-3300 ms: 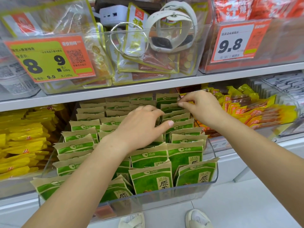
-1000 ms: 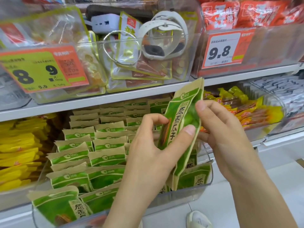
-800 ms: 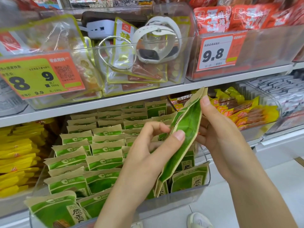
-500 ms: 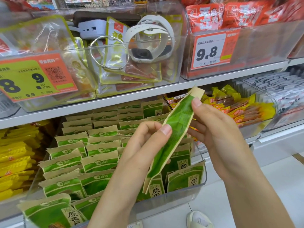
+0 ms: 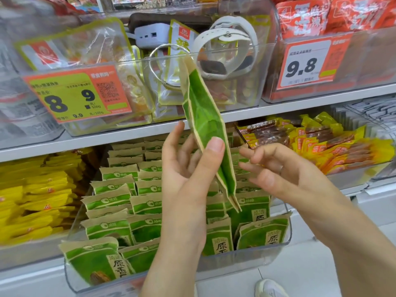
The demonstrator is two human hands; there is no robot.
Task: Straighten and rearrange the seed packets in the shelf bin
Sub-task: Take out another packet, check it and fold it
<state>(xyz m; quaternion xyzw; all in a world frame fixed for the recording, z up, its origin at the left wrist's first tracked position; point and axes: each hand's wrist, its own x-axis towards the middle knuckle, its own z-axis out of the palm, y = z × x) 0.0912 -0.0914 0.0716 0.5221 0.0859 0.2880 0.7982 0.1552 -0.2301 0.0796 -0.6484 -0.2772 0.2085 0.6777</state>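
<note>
My left hand (image 5: 188, 174) holds a green and tan seed packet (image 5: 203, 116) edge-on and nearly upright above the bin, the thumb pressed on its near face and the fingers behind it. It may be two packets held together; I cannot tell. My right hand (image 5: 276, 170) hovers just right of the packet, fingers loosely spread, holding nothing and apart from it. Below, the clear plastic bin (image 5: 276, 251) on the lower shelf holds several rows of the same green packets (image 5: 111, 228), most standing; the front-left packet (image 5: 96, 262) leans forward over the rim.
Yellow snack packs (image 5: 32, 200) fill the bin to the left, yellow-red ones (image 5: 334, 146) the bin to the right. The upper shelf (image 5: 107, 138) carries clear bins with price tags (image 5: 77, 95), a white watch (image 5: 227, 50) and a metal ring (image 5: 169, 67).
Both hands lifted the packet out of the bin. Since half a second ago my right hand has let go and drawn back right; my left hand has raised the packet and swung it more upright.
</note>
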